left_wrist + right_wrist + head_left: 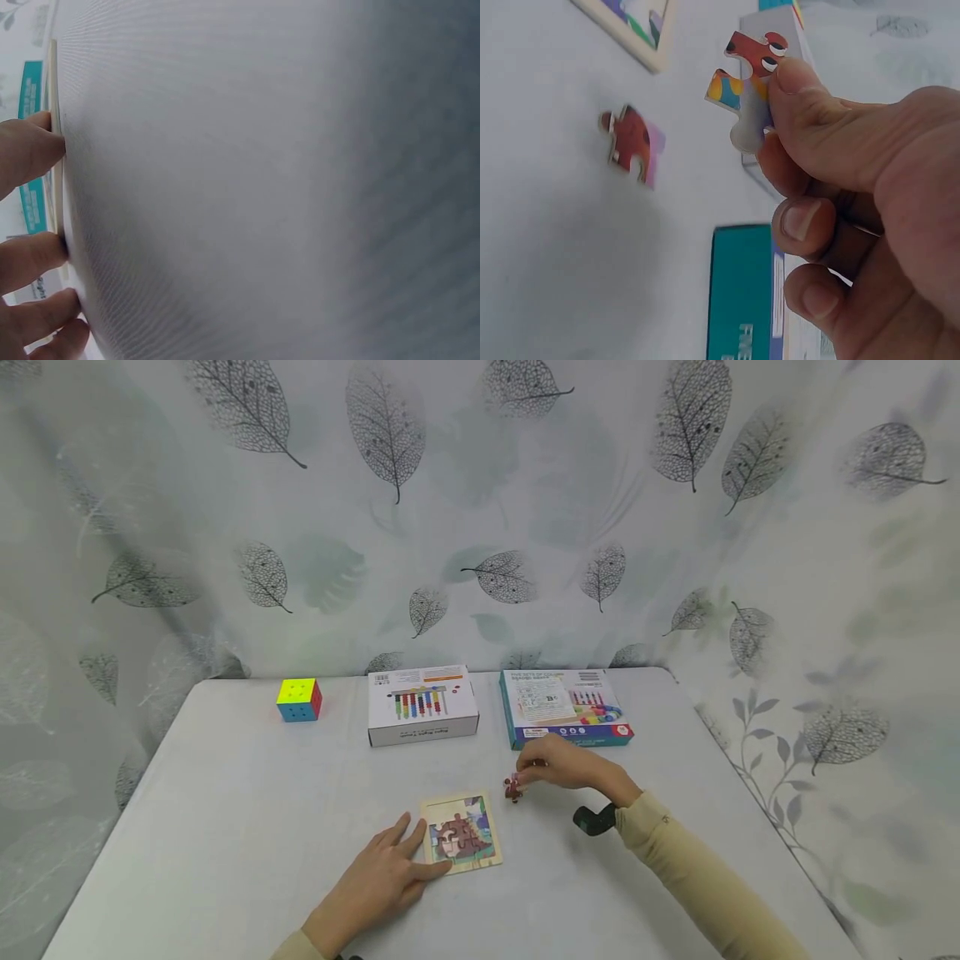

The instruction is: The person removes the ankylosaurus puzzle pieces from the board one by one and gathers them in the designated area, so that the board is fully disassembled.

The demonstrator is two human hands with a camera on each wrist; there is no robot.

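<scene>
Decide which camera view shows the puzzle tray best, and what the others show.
The head view: it looks down on nearly the whole puzzle tray, with the left hand covering only part of its edge. The left wrist view shows the tray edge-on; the right wrist view catches just one corner.

The puzzle tray (441, 810) is showing smooth, matt wood at its rim. To the tray's right, one puzzle piece (751, 112) is showing a smooth, slightly glossy printed face. Beneath the tray, the table (225, 827) is wearing white cloth (187, 150) with a finely ribbed weave. Beyond the tray, a white box (422, 706) and a teal box (566, 732) are looking like smooth printed cardboard, a cube (298, 700) like smooth plastic, and a leaf-patterned curtain (450, 510) like fabric.
</scene>
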